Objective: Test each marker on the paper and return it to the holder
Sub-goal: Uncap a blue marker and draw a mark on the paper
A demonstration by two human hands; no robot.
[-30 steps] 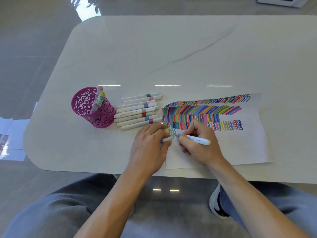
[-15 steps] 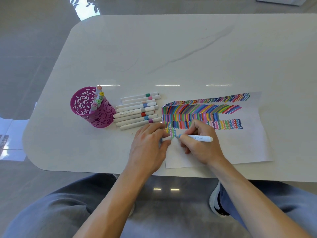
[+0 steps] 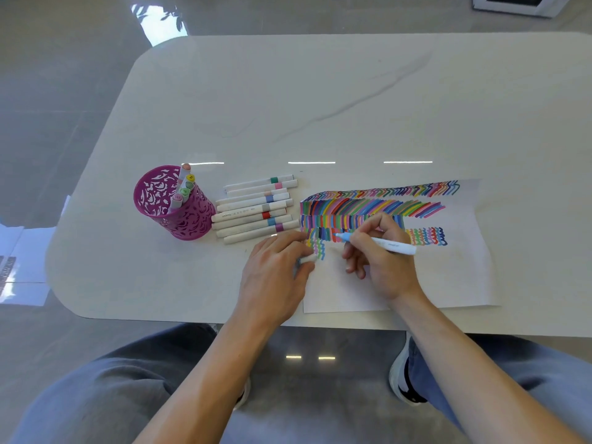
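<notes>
My right hand grips an uncapped white marker with a light-blue tip; the tip points left, just above the paper. My left hand lies on the paper's left edge and pinches the marker's white cap. The paper carries rows of many-coloured strokes, with a fresh blue squiggle by the left thumb. Several capped white markers lie in a row left of the paper. A magenta cut-out holder stands further left with several markers upright in it.
The white table's rounded front edge runs close under my wrists. White papers lie on the floor at the far left. My knees and a shoe show below the table. A white framed object sits at the top right.
My right hand has lifted the marker tip off the squiggle and moved it up and to the right. The left hand has stayed put with the cap.
</notes>
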